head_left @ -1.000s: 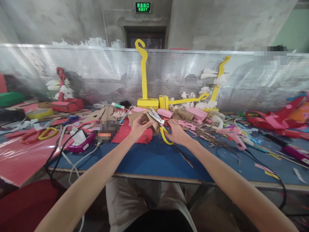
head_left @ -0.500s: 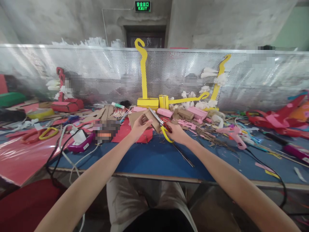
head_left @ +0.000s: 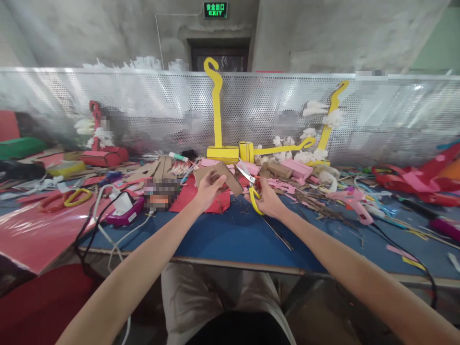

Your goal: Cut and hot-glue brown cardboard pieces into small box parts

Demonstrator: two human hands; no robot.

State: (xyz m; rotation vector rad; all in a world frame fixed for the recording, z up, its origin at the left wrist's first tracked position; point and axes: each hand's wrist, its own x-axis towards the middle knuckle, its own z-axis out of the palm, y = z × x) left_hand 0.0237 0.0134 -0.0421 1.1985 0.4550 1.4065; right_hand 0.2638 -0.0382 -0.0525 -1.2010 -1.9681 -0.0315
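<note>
Just above the middle of the table, my left hand (head_left: 212, 188) grips a piece of brown cardboard (head_left: 233, 179) between thumb and fingers. My right hand (head_left: 268, 197) is closed round the handles of a pair of scissors (head_left: 253, 184) with a yellow loop. Their blades are slightly parted and point up and left, beside the right edge of the cardboard and apart from it. Under my left hand lies a red sheet (head_left: 219, 205). Behind the cardboard stands a yellow box with a tall hooked strip (head_left: 217, 110).
Pink and brown block shapes (head_left: 296, 168) lie at the back right. A pink glue gun (head_left: 354, 201) rests at the right with its cord trailing. On the left are a purple power socket (head_left: 124, 213), cables and other scissors (head_left: 77, 197). A perforated metal screen (head_left: 154, 110) runs behind.
The scissors have come off the cardboard, moving right and turning, with their blades now parted. My left hand still holds the cardboard. The whole view has shifted slightly.
</note>
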